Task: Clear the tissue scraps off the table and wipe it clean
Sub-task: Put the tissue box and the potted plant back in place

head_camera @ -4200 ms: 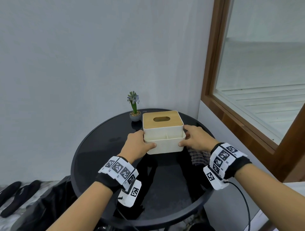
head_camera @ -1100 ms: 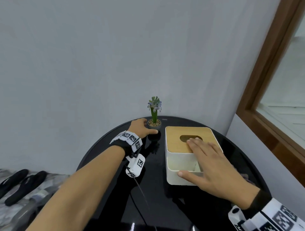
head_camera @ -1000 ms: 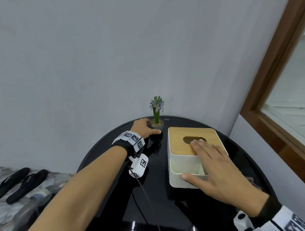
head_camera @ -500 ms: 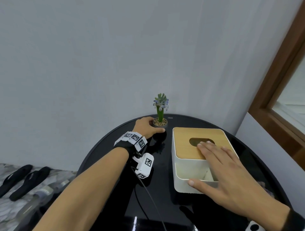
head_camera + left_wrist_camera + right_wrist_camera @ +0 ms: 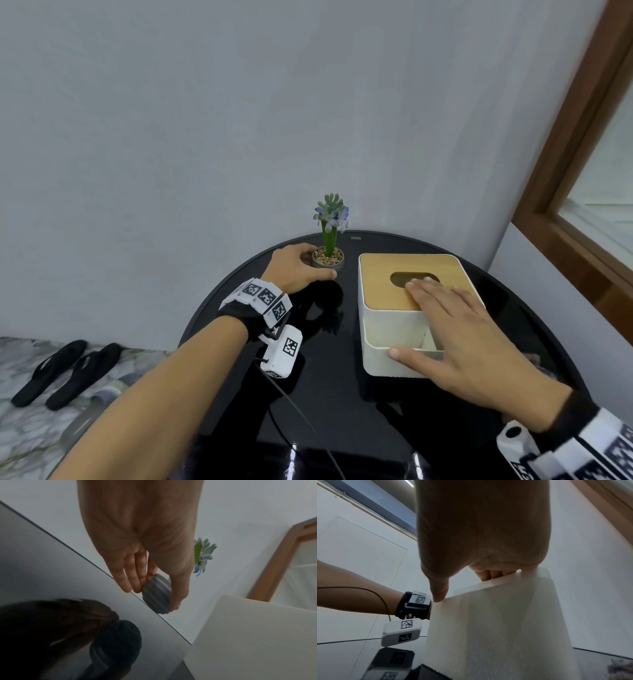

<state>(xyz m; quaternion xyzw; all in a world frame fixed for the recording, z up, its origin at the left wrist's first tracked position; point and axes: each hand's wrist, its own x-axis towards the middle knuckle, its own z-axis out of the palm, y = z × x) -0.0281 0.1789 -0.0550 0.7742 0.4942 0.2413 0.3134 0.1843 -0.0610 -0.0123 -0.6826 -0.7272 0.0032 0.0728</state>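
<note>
At the far edge of a round black table, a person's left hand grips a small grey ribbed pot holding an artificial flower, fingers and thumb curled round its sides. The right hand rests flat on a white tissue box just beside the pot, fingers straight across its wooden lid, thumb on the front rim. No tissue scraps can be made out on the glossy tabletop. A checked cloth lies near the right edge.
</note>
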